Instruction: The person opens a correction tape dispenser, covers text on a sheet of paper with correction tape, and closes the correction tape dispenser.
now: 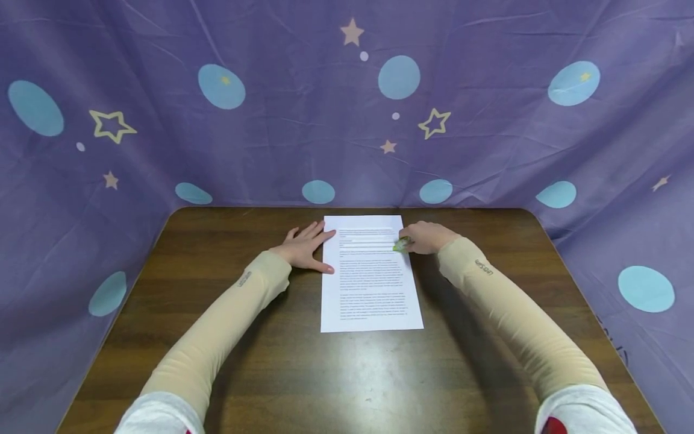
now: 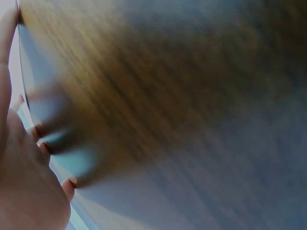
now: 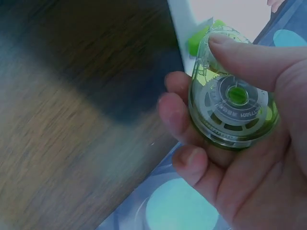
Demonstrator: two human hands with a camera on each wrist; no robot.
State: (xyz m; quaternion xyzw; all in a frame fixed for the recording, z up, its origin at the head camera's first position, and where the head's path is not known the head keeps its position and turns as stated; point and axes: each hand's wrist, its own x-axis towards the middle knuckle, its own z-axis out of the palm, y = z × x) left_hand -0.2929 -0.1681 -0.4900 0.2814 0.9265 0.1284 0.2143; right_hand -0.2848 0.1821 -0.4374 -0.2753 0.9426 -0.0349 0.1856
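Observation:
A sheet of printed paper [image 1: 374, 322] lies on the brown wooden table, its text in several paragraphs. White bands cross some lines near the top of the text. My right hand [image 1: 431, 237] grips a clear and green correction tape dispenser [image 3: 230, 103], thumb on top and fingers curled beneath. In the head view the dispenser's tip is right at the sheet's right side, beside those bands. With fingers spread, my left hand [image 1: 305, 247] rests at the paper's left edge, fingertips and thumb on the sheet. The left wrist view shows that hand [image 2: 31, 182] only at its left side.
The wooden table [image 1: 244, 361] extends around the paper on all sides. A purple curtain [image 1: 303, 120] with stars and blue ovals hangs behind the table and along both sides. Beige sleeves [image 1: 515, 319] cover both forearms.

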